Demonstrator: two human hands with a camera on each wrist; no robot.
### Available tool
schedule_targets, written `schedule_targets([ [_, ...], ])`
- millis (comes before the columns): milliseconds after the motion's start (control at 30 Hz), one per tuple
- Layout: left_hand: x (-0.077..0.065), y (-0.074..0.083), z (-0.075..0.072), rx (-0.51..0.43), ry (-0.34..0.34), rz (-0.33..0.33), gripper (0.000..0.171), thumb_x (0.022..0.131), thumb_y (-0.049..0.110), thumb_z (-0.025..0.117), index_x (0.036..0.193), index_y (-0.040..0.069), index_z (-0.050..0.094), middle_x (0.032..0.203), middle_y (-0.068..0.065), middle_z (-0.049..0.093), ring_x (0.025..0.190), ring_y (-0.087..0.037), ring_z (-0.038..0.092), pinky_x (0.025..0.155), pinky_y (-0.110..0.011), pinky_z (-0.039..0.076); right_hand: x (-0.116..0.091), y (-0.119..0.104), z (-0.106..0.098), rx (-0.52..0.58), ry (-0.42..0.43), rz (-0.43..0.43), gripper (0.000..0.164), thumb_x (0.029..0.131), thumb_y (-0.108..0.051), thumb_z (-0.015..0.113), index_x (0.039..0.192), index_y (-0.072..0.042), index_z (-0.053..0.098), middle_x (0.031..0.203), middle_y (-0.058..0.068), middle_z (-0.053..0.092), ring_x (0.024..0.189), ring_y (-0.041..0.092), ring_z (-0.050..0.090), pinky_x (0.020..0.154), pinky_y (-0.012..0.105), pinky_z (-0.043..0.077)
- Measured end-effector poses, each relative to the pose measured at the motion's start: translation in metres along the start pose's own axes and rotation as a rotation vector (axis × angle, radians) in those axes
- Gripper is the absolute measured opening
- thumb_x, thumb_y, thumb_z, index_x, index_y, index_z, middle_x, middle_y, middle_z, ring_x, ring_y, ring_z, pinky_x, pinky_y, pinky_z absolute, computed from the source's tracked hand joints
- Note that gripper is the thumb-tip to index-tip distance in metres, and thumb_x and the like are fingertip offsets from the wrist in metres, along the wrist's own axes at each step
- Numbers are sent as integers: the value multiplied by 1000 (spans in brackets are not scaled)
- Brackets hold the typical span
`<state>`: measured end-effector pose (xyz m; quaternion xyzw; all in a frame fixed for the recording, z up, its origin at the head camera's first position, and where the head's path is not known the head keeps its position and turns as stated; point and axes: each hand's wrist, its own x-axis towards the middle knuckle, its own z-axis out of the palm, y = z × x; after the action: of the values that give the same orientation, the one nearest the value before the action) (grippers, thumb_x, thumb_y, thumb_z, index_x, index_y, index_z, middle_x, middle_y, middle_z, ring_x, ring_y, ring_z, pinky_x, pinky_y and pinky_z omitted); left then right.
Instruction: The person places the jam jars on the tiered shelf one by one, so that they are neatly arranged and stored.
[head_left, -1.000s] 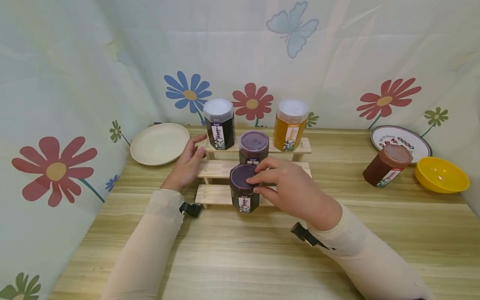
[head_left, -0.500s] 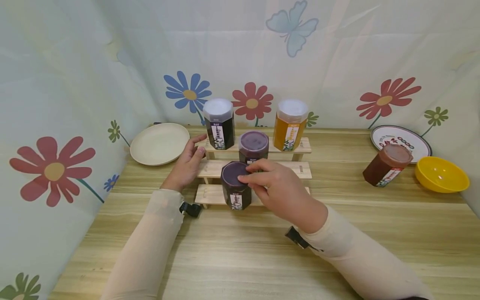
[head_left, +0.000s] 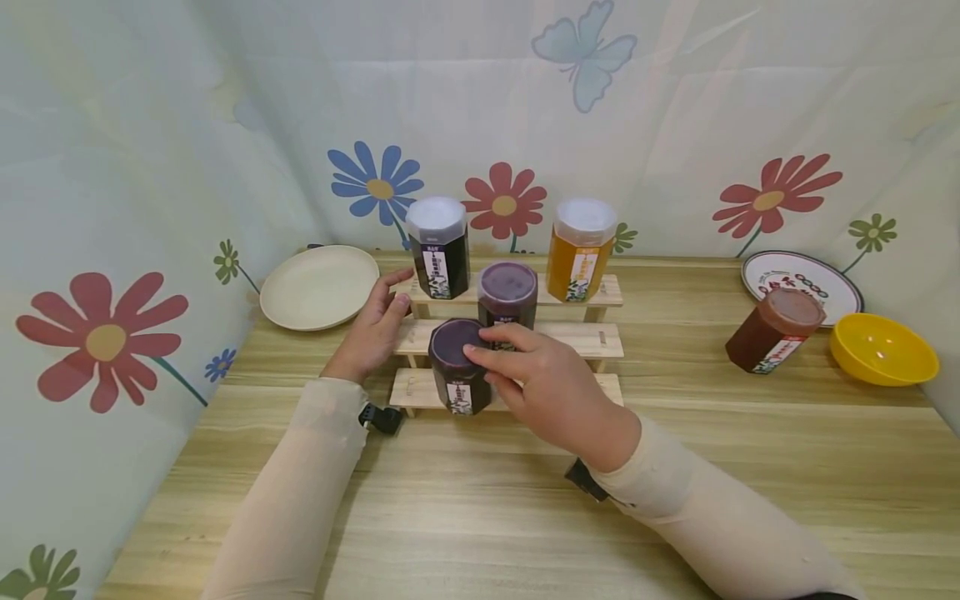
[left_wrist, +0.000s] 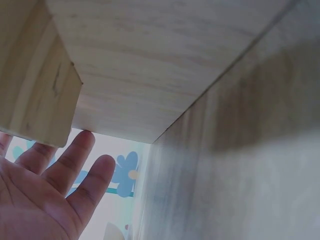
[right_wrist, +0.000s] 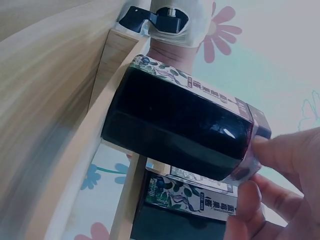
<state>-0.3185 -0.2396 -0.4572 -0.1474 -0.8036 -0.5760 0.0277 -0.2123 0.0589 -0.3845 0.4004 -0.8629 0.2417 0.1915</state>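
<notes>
In the head view my right hand [head_left: 551, 387] pinches the lid rim of a dark purple jam jar [head_left: 459, 371] at the lowest step of a wooden three-step rack [head_left: 600, 339]. The right wrist view shows this jar [right_wrist: 185, 122] held by thumb and fingers at its lid end, its base close to the step; whether it bears on the wood I cannot tell. My left hand [head_left: 375, 329] is at the rack's left end, fingers extended against the wood in the left wrist view. Behind the held jar, a purple-lidded jar [head_left: 508, 292] stands on the middle step.
On the top step stand a dark jar [head_left: 438, 250] and an orange jar [head_left: 581, 250], both white-lidded. A cream plate [head_left: 318, 287] lies left. To the right are a tilted reddish-brown jar [head_left: 776, 329], a patterned plate [head_left: 802, 275] and a yellow bowl [head_left: 885, 350].
My right hand has moved the dark purple jar leftward and slightly back along the lowest step. The left hand has stayed at the rack's left end.
</notes>
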Motion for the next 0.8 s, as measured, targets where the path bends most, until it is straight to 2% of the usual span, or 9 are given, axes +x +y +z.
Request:
schedule_targets([
  [167, 1, -1, 1, 5, 3, 2, 48, 116, 27, 36, 162, 16, 31, 173, -7, 26, 148, -47, 43, 126, -57, 29, 0, 0, -1, -15, -60, -8, 51, 92, -16, 84, 141, -20, 70, 143, 7, 65, 120, 23, 70, 93, 37, 62],
  [467, 1, -4, 2, -5, 0, 1, 48, 116, 28, 35, 162, 15, 29, 170, -15, 31, 148, -45, 43, 125, -57, 30, 0, 0, 1, -84, -139, -63, 65, 91, -20, 85, 151, -20, 60, 151, 9, 57, 124, 26, 67, 100, 42, 58],
  [800, 2, -5, 2, -2, 3, 3, 47, 116, 30, 37, 161, 17, 31, 172, -7, 28, 147, -46, 44, 125, -57, 30, -2, 1, 2, -91, -187, -85, 69, 94, -25, 82, 157, -21, 53, 157, 10, 52, 130, 29, 64, 106, 45, 55],
])
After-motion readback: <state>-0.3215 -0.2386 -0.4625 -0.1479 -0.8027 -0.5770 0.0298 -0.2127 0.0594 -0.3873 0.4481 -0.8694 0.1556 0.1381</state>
